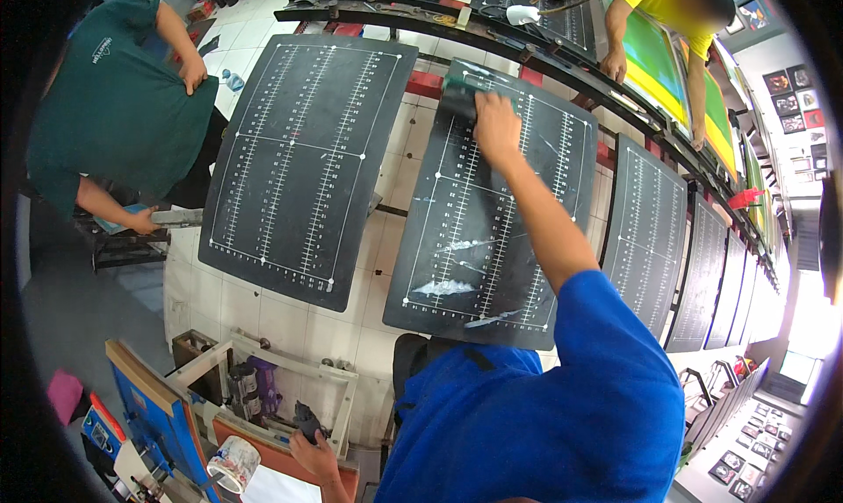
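A black printing board (457, 222) with white ruler lines lies in front of me. White smears (443, 288) mark its near end. Over its far left corner my right hand (498, 130) is closed on a dark tool with a green edge (458, 103); motion blurs it, and I cannot make out its kind. My left hand (314, 455), low on the left beside a wooden frame, has its fingers closed round a dark grey object (307, 422) whose kind I cannot tell.
Another ruled board (299, 169) is on the left, with more boards (645, 231) on the right. A person in dark green (123, 108) stands left; one in yellow (672, 11) leans over green screens (650, 55). A stained white bucket (234, 463) stands below left, near a cart (290, 380) holding bottles.
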`<action>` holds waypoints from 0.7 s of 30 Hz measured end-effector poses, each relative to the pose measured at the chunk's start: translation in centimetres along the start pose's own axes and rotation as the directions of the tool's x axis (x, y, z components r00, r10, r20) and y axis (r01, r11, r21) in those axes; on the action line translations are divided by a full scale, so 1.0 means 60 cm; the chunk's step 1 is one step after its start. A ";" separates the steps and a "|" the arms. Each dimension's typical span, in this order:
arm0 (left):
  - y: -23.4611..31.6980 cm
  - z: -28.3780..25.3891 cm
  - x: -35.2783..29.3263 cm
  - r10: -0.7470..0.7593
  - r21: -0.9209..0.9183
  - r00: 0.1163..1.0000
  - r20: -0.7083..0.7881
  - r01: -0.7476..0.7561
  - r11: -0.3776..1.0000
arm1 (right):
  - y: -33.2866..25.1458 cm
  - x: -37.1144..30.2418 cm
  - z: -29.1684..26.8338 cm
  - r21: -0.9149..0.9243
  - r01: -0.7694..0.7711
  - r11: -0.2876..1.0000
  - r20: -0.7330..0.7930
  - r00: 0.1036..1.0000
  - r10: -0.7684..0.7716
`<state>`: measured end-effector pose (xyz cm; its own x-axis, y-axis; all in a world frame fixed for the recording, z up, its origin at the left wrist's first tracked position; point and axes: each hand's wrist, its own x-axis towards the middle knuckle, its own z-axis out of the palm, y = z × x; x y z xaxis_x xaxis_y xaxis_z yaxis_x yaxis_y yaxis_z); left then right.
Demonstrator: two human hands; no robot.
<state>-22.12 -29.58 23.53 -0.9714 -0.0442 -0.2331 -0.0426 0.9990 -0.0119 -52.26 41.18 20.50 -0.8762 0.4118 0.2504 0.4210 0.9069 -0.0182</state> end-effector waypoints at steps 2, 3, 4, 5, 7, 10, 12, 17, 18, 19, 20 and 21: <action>0.000 0.000 -0.001 0.021 -0.001 1.000 -0.015 -0.021 1.000 | -0.052 -0.153 -0.036 0.029 0.077 0.997 0.016 0.997 -0.077; 0.001 0.001 -0.002 0.011 0.007 1.000 -0.008 -0.011 1.000 | -0.066 -0.194 -0.045 0.020 0.090 0.996 0.098 0.991 -0.092; 0.002 0.001 -0.005 -0.001 0.017 1.000 -0.005 0.001 1.000 | -0.073 -0.221 -0.045 0.089 0.127 0.988 0.096 0.986 -0.136; 0.003 0.001 -0.004 -0.008 0.028 1.000 0.000 0.008 1.000 | -0.081 -0.215 -0.054 0.097 0.125 0.987 0.072 0.989 -0.132; 0.004 -0.002 -0.001 0.023 0.012 1.000 0.001 -0.023 1.000 | -0.099 -0.190 -0.057 0.093 0.085 0.992 0.026 0.996 -0.087; 0.014 -0.006 0.008 0.061 0.016 0.998 -0.028 -0.060 0.998 | -0.114 -0.063 -0.005 0.030 -0.048 0.998 0.006 0.999 0.048; 0.010 -0.004 0.002 0.063 0.055 0.997 -0.054 -0.060 0.997 | -0.138 0.026 0.027 -0.034 -0.132 0.991 0.092 0.987 0.135; -0.005 0.016 -0.008 0.034 0.102 0.996 -0.077 -0.026 0.994 | -0.131 0.188 0.085 -0.268 -0.243 0.932 0.207 0.930 0.302; -0.003 0.014 -0.008 0.051 0.093 0.994 -0.094 -0.042 0.995 | -0.124 0.204 0.078 -0.311 -0.290 0.905 0.266 0.888 0.376; -0.001 0.012 -0.009 0.069 0.083 0.991 -0.112 -0.060 0.995 | -0.109 0.207 0.072 -0.305 -0.338 0.891 0.258 0.871 0.419; 0.000 0.009 -0.004 0.090 0.072 0.988 -0.128 -0.082 0.994 | -0.082 0.207 0.076 -0.302 -0.387 0.871 0.248 0.850 0.464; -0.005 0.010 -0.008 0.068 0.065 0.991 -0.112 -0.061 0.996 | -0.060 0.201 0.071 -0.263 -0.405 0.876 0.304 0.826 0.474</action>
<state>-21.50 -29.88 23.03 -0.9921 0.0239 -0.1234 0.0316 0.9976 -0.0610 -65.35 43.28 19.48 -0.5959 0.7973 -0.0962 0.7854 0.6036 0.1373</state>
